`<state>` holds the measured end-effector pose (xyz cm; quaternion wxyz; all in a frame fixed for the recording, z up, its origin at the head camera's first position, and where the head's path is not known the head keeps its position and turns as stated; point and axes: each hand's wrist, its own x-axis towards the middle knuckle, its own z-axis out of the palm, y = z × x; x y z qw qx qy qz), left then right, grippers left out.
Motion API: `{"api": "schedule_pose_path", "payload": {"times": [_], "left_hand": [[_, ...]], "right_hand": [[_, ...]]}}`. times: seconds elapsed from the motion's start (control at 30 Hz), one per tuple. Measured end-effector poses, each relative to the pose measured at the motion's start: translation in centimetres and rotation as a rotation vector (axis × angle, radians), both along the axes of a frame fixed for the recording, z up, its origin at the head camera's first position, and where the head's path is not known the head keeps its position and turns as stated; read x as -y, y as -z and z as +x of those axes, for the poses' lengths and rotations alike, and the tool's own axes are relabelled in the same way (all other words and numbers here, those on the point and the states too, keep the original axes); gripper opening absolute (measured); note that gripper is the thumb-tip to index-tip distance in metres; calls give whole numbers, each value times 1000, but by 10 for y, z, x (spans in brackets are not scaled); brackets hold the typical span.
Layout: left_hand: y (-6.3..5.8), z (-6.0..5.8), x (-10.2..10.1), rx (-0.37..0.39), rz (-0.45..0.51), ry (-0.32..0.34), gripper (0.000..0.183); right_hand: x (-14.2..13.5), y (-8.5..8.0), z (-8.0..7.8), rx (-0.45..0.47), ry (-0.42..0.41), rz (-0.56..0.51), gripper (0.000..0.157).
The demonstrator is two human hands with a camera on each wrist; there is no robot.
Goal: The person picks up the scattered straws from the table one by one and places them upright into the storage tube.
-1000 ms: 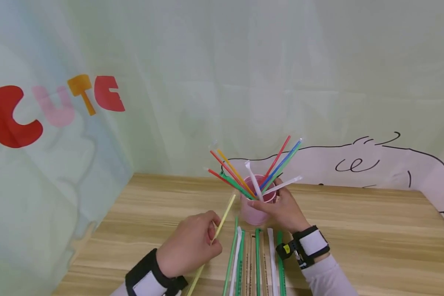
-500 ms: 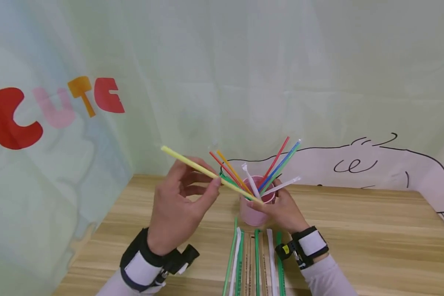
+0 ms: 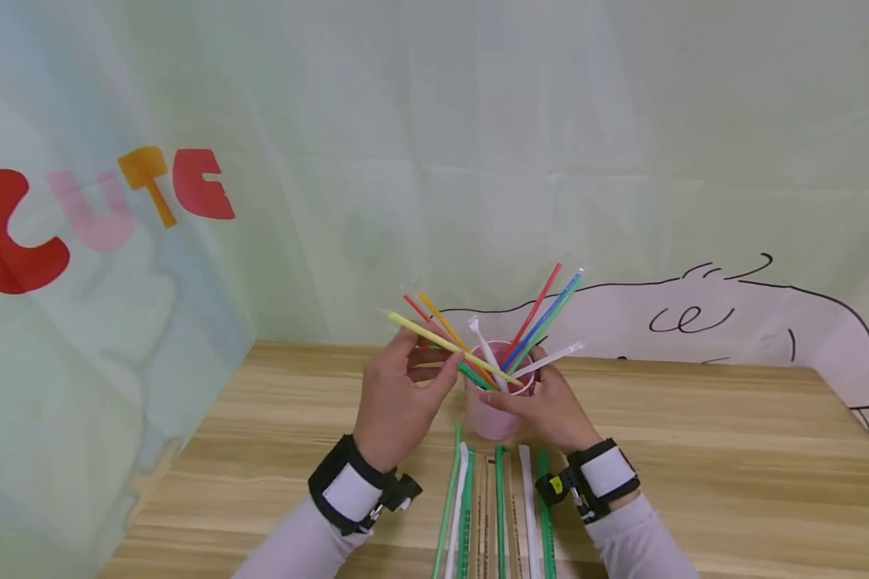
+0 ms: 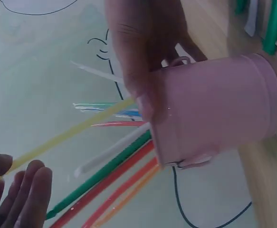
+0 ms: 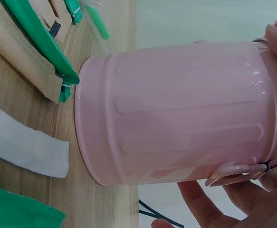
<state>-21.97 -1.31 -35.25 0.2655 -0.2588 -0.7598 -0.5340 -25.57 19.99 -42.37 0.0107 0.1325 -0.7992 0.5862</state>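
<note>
My left hand pinches a yellow drinking straw between thumb and fingers. The straw slants down to the right, its lower end at the mouth of a small pink bucket. With the thumb on the rim and fingers around the far side, my right hand holds the bucket upright on the table. Red, orange, blue, green and white-wrapped straws fan out of it, among them a green straw in the left wrist view. In the right wrist view the bucket shows a small side handle.
In front of the bucket several wrapped straws lie side by side on the wooden table, including a white one and a green one. A printed cloth hangs behind the table and along its left side.
My left hand has lifted the yellow straw from the table's left, turned it, and brought it rightward until its lower end is at the bucket's mouth. My right hand has stayed on the bucket.
</note>
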Motion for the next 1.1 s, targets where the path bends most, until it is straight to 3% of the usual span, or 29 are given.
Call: {"api": "schedule_pose_path", "payload": {"times": [0.17, 0.4, 0.6, 0.77, 0.83, 0.93, 1.1], "left_hand": [[11, -6, -4, 57, -41, -4, 30], [21, -9, -1, 185, -173, -108, 23], [39, -18, 2, 263, -241, -34, 34], [59, -29, 1, 330, -260, -25, 45], [65, -33, -1, 380, -245, 16, 48], [70, -38, -6, 443, -223, 134, 64], [63, -39, -16, 425, -228, 377, 89]], "right_hand": [[1, -1, -1, 6, 18, 12, 74], [1, -3, -2, -26, -7, 11, 74], [-2, -2, -1, -32, 5, 46, 76], [-3, 1, -1, -27, 10, 55, 78], [-3, 2, -1, -33, 16, 61, 78], [-3, 2, -1, -46, 11, 51, 76], [-2, 0, 0, -33, -12, 26, 75]]}}
